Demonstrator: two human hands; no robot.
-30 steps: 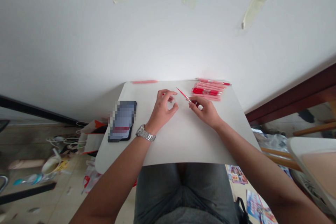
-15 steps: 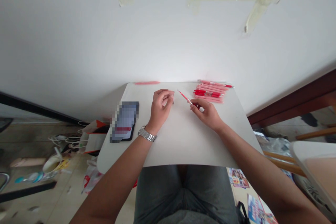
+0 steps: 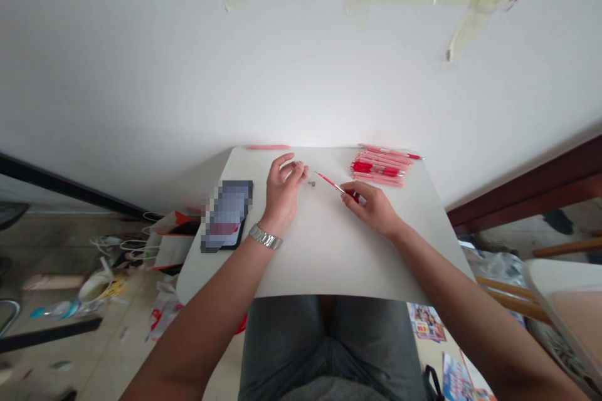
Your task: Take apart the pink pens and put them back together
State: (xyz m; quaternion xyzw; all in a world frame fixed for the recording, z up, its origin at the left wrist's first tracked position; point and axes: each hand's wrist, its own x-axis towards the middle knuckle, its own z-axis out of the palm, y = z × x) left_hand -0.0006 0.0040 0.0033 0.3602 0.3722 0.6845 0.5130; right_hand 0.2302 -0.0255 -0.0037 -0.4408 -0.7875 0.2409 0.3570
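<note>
My right hand (image 3: 371,205) is closed around a red pen (image 3: 353,195) whose thin refill (image 3: 332,182) sticks out bare, its tip pointing up and left. Facing it, my left hand (image 3: 282,191) has the thumb and a finger brought together while the index finger arches above. Whatever that pinch may hold is too small to make out. A small greyish metal pen part (image 3: 311,183) lies on the white table (image 3: 310,257), just right of the left fingertips and apart from them.
A stack of pink pen pieces and red pens (image 3: 380,166) lies at the back right. Pink pen pieces (image 3: 268,147) rest along the back edge by the wall (image 3: 291,62). On the left is a phone (image 3: 228,216). A second white surface (image 3: 564,282) stands at the right.
My left hand has drawn slightly left and its index finger has lifted. The metal part on the table now shows clearly. My right hand keeps the pen, its refill tip slightly lower.
</note>
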